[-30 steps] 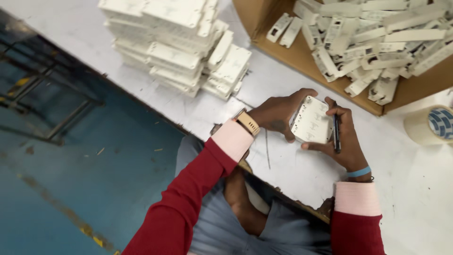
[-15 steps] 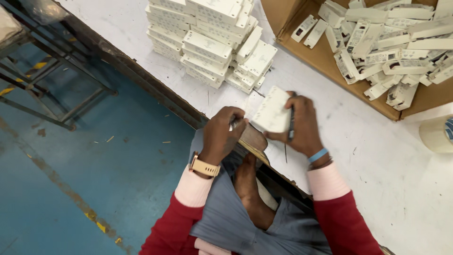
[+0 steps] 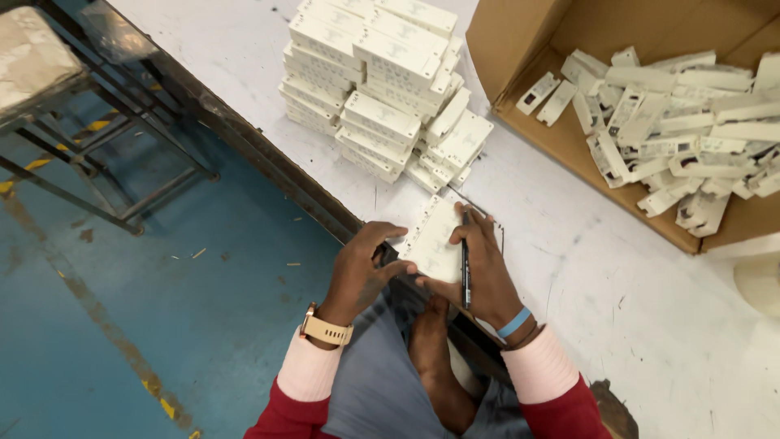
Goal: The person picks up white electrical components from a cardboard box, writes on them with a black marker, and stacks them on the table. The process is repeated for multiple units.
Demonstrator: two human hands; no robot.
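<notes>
1. A flat white plastic casing (image 3: 435,240) is held just above the near edge of the white table (image 3: 585,268), tilted, directly in front of the person.
2. The left hand (image 3: 364,272) pinches the casing's near left corner, fingers curled narrowly around its edge.
3. The right hand (image 3: 481,272) supports the casing from the right, fingers closed on both it and one black pen (image 3: 465,260), which lies along the palm pointing far.
4. One watch with a tan strap (image 3: 325,329) sits on the left wrist; one blue band (image 3: 513,323) on the right.
5. Just beyond the casing, one stack of white casings (image 3: 382,89) rises several layers high; the pieces are too many to count.
6. Far right, one open cardboard box (image 3: 520,73) holds a loose heap of similar white parts.
7. Bare tabletop lies to the right of the hands; to the left the table edge drops to blue floor (image 3: 203,301), where one metal-legged stool (image 3: 41,57) stands.
</notes>
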